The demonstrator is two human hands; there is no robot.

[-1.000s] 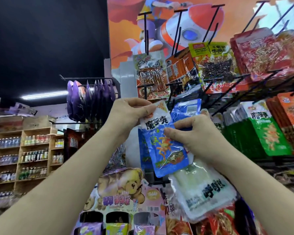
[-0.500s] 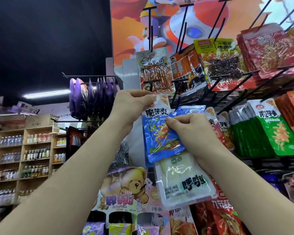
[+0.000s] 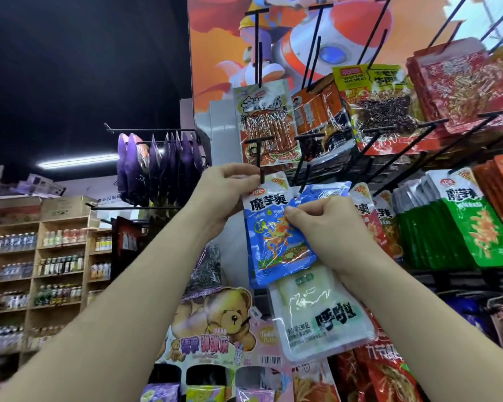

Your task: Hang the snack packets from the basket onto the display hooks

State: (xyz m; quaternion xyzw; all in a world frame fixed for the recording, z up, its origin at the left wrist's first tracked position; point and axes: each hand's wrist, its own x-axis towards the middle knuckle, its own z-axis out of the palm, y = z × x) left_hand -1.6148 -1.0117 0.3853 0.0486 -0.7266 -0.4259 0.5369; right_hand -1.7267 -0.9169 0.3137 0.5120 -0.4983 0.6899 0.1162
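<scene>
Both hands were raised in front of a snack display wall, close together but not touching, each closed on the same blue snack packet [image 3: 276, 242]. The left hand [image 3: 227, 192] pinched the packet's white top edge between thumb and fingers, right at the tip of a black display hook [image 3: 259, 158] that stuck out from the wall; whether the hook already passed through the packet's hole could not be told. The right hand [image 3: 328, 227], fingers curled, pinched the packet's right edge about halfway down, so the packet hung upright and slightly tilted between the two hands. A second blue packet [image 3: 323, 192] stood just behind, showing above the right hand's knuckles. A white packet [image 3: 317, 320] with dark lettering hung below the right hand, its top hidden behind the hand, so what held it was unclear. Above the hook hung a pale packet of brown sticks [image 3: 265, 126], with orange packets [image 3: 320, 117], a yellow-topped packet [image 3: 381, 103] and red packets [image 3: 462, 88] to its right. Green packets [image 3: 476, 227] filled the hooks to the right of the hands. Purple packets [image 3: 157, 166] hung on a rail to the left, and a teddy-bear display card [image 3: 215, 323] sat below. Wooden shelves [image 3: 41, 271] of bottles stood at the far left.
</scene>
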